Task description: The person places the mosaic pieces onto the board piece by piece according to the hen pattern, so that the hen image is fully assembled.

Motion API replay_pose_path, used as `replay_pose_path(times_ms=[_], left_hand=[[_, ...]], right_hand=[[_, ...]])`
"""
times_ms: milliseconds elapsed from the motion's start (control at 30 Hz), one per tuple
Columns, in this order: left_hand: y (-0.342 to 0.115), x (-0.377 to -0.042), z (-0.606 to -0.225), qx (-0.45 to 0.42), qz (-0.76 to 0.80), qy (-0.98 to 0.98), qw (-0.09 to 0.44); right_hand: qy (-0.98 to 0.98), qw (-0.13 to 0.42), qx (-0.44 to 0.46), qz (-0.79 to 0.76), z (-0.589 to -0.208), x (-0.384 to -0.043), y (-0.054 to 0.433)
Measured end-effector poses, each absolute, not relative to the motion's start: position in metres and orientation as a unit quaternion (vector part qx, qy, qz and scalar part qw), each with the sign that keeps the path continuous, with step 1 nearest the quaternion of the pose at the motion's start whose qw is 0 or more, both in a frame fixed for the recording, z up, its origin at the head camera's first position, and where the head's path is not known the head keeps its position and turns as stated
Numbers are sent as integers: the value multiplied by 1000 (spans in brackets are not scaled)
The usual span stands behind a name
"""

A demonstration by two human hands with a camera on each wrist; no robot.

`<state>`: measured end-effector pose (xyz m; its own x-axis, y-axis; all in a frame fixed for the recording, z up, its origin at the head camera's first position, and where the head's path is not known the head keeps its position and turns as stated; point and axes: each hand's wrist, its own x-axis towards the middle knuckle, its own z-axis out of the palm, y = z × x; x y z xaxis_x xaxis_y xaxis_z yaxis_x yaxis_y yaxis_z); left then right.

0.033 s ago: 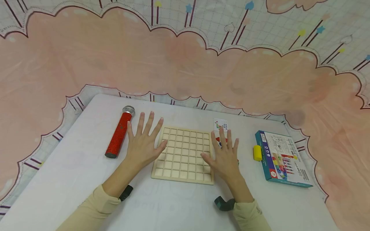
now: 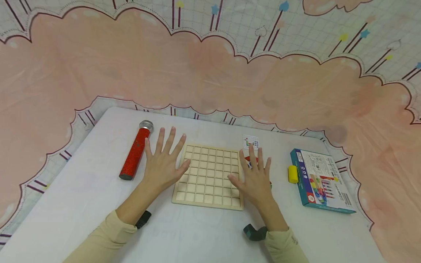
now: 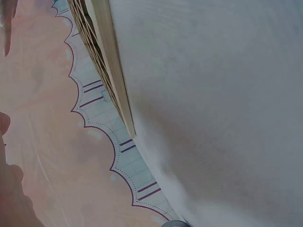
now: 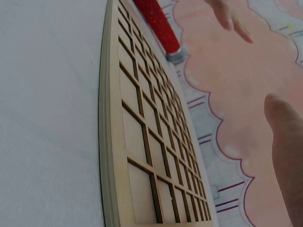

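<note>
A square wooden grid board lies on the white table between the hands. My left hand is spread over its left edge, fingers straight, thumb over the outer squares. Across from it, my right hand spreads its straight fingers by the board's right edge, the thumb reaching over the squares. Both hands hold nothing. Left of the left hand lies a red microphone with a silver head. Beyond the right fingertips is a small printed card; a red piece shows partly behind those fingers. The right wrist view shows the board's grid up close.
At the right of the table lies a teal-edged toy box with printed pictures. A yellow cylinder stands against its left side. Dark wrist cameras hang under both forearms. Behind the table is a pink patterned cloth.
</note>
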<state>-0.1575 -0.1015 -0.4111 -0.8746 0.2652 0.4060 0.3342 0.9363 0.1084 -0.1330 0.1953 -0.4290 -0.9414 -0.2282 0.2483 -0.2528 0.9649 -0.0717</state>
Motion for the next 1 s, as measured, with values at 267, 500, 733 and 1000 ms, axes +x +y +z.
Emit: replay_pose_path(times_ms=[267,500,733,1000], left_hand=[[-99,-159,-409,-163,-89,-966,179],[-106,-156,-398,-205,-248,-945,58],[-114,-149,-388,-240,-540,-805,-55],[-121,-162,-410,-207,-638,-738,-70]], right_hand=[[-985,114,122,45,-430,-135,198],[-981,83,116,128,-423,-142,217],[-975,25,78,206,-417,-150,252],[-960,-32,52,272,-407,-165,273]])
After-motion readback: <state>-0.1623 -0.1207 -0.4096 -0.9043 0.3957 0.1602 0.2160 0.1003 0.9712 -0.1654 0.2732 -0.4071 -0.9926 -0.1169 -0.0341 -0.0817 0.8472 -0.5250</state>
